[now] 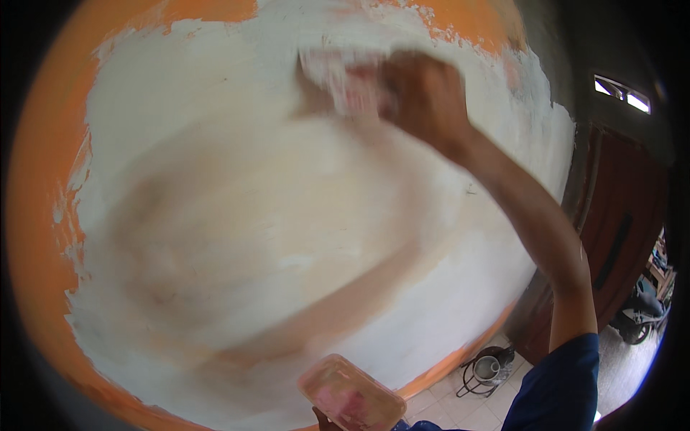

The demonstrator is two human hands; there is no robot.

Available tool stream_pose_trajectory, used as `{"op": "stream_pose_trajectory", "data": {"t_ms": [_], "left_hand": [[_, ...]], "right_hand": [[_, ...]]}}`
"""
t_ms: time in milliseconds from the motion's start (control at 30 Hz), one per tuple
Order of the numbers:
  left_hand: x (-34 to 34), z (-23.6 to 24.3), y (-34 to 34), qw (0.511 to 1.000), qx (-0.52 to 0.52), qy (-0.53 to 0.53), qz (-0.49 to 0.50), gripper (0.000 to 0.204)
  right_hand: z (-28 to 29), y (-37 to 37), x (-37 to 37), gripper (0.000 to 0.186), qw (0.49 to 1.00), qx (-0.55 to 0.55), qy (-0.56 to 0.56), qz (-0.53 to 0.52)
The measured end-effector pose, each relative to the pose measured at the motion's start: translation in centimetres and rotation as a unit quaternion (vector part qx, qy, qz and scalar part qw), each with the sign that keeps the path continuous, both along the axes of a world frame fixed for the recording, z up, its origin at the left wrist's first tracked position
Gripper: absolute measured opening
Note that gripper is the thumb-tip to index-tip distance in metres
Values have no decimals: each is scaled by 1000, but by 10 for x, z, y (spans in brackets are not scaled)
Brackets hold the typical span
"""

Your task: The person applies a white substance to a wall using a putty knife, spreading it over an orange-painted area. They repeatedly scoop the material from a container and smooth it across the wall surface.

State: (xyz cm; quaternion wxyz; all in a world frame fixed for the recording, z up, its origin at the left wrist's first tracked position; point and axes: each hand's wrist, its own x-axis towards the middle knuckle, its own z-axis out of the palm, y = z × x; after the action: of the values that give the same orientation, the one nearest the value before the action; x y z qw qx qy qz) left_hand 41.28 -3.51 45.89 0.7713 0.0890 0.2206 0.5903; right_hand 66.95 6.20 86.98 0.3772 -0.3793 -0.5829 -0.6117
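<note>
My right hand, arm stretched up and across, grips a flat putty scraper smeared white and pinkish-red. Its left edge is against or very near the wall, which carries broad white and cream patches of filler; motion blurs the tool and the fingers. Low in the view, my left hand holds a shallow rectangular plastic tub with pink smears in it. Only a bit of that hand shows, at the tub's lower left side.
Orange paint borders the white area along the left, top and lower edges. To the right are a dark red-brown door and a small window. A round pot on a metal stand sits on the tiled floor; a motorcycle stands beyond the doorway.
</note>
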Motion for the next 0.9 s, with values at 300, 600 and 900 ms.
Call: {"op": "stream_pose_trajectory", "data": {"t_ms": [300,600,900], "left_hand": [[-8,30,-5,996,-75,35,-32,61],[-4,-1,2,999,-10,7,-46,63],[-9,21,2,994,-84,50,-42,64]], "right_hand": [[-26,-40,-1,16,988,-117,68,78],[36,0,-20,20,999,4,44,-1],[-50,-31,-20,16,979,-167,25,118]]}}
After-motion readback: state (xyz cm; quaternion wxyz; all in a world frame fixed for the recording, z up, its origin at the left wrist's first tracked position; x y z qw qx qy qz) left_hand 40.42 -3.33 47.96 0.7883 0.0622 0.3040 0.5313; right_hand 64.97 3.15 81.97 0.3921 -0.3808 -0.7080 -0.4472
